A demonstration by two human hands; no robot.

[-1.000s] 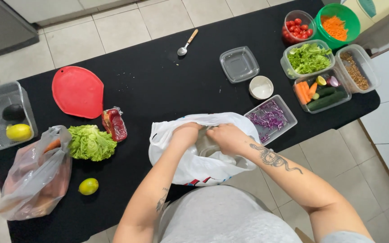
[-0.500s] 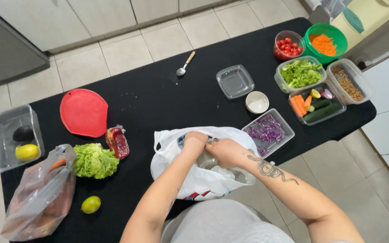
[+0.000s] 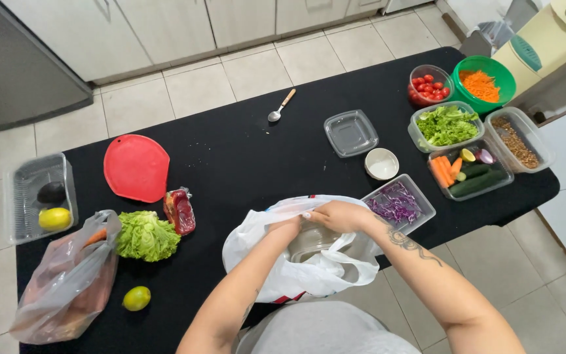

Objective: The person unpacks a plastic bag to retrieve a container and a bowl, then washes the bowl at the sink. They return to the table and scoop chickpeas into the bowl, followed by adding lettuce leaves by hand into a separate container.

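Since a second ago my left hand [image 3: 287, 229] has slid deeper into the white plastic bag [image 3: 296, 275] at the near table edge, right hand [image 3: 339, 215] pinching its rim open, left fingers hidden, can't tell.

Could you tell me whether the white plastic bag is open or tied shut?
Open: both hands, left hand and right hand, are at the mouth of the white plastic bag, with a clear container visible inside.
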